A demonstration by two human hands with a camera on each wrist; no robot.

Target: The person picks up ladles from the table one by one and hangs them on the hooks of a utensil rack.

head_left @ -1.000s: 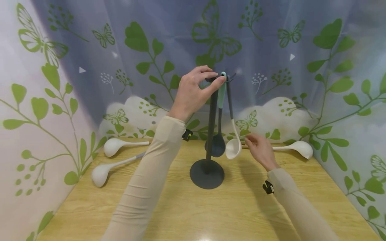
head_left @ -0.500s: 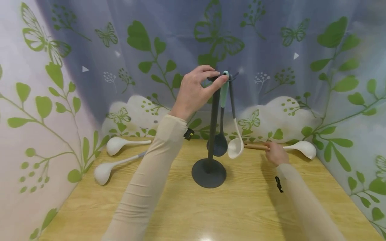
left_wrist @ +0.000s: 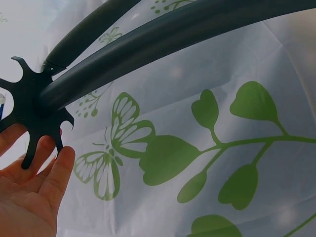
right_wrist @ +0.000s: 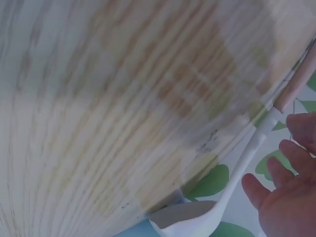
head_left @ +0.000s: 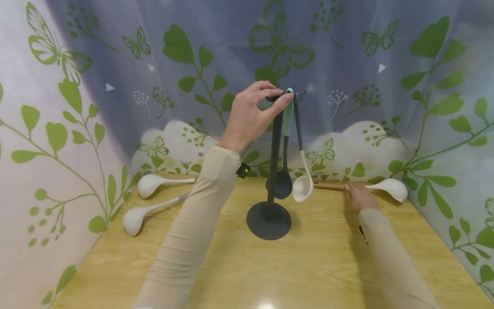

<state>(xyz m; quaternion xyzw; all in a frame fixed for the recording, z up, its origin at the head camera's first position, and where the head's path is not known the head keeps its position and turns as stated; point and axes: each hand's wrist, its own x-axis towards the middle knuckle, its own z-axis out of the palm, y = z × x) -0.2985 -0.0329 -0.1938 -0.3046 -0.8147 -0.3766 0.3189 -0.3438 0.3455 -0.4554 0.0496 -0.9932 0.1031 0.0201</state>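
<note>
Cloth backdrop (head_left: 231, 34): hung behind the tabletop, blue-violet, printed with green leaves, butterflies and white clouds; paler side walls (head_left: 27, 137), similarly patterned.

Tabletop (head_left: 308, 266): yellow wood grain, marked by a patch of glare at the near edge.

Stand (head_left: 274, 159): dark grey, set upright near the middle of the tabletop; fitted with a round base, a straight pole and a hook top (left_wrist: 29, 101) of curved prongs.

Ladles, five. Wooden-handled white ladle (head_left: 390, 189), laid along the back edge at right. Grey-handled white ladle (head_left: 134, 221), laid at left, its handle partly covered by a beige sleeve (head_left: 189, 223). White ladle (head_left: 148, 185), laid behind it. Hung on the stand: green-handled dark ladle (head_left: 284, 182); dark-handled white ladle (head_left: 303, 189).

Hands, two. By the left hand (head_left: 254, 109) the hook top is pinched between thumb and fingers. The right hand (head_left: 362, 198) is held at the wooden-handled white ladle, its fingers loosely bent and unclenched; whether contact is made cannot be told.
</note>
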